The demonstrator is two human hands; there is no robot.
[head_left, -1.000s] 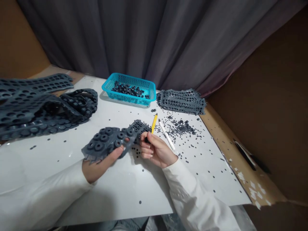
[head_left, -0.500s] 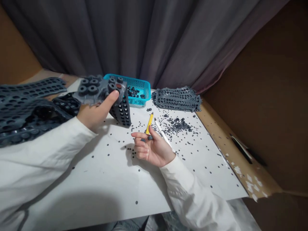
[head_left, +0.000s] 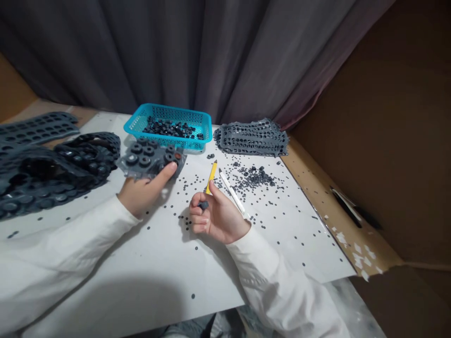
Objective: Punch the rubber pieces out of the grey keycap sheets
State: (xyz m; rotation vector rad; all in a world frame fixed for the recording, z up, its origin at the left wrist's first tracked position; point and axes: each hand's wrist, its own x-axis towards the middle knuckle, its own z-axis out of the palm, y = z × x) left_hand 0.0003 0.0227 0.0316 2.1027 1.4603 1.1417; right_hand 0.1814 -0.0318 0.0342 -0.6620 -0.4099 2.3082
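Note:
My left hand (head_left: 148, 188) grips a dark grey moulded rubber sheet (head_left: 144, 162) with raised round caps, thumb on top near a reddish spot. The sheet is held above the table, in front of a turquoise basket (head_left: 132, 126) containing many small black pieces. My right hand (head_left: 218, 213) is palm up with curled fingers, closed on a small dark rubber piece (head_left: 203, 205). Just beyond it lie a yellow pen-like tool (head_left: 212, 174) and a white pen-like tool (head_left: 230, 190), the latter partly behind the hand.
Punched grey rubber sheets (head_left: 28, 176) are heaped at the left. Another perforated sheet (head_left: 252, 137) lies right of the basket. Small black discs (head_left: 259, 177) are scattered over the white table (head_left: 141, 291). A black pen-like tool (head_left: 345, 206) and white scraps (head_left: 359, 256) lie on the cardboard at right.
My left hand has lowered and tilted the rubber sheet flatter, uncovering more of the basket. My right index finger has curled in around the small piece. The view has shifted slightly.

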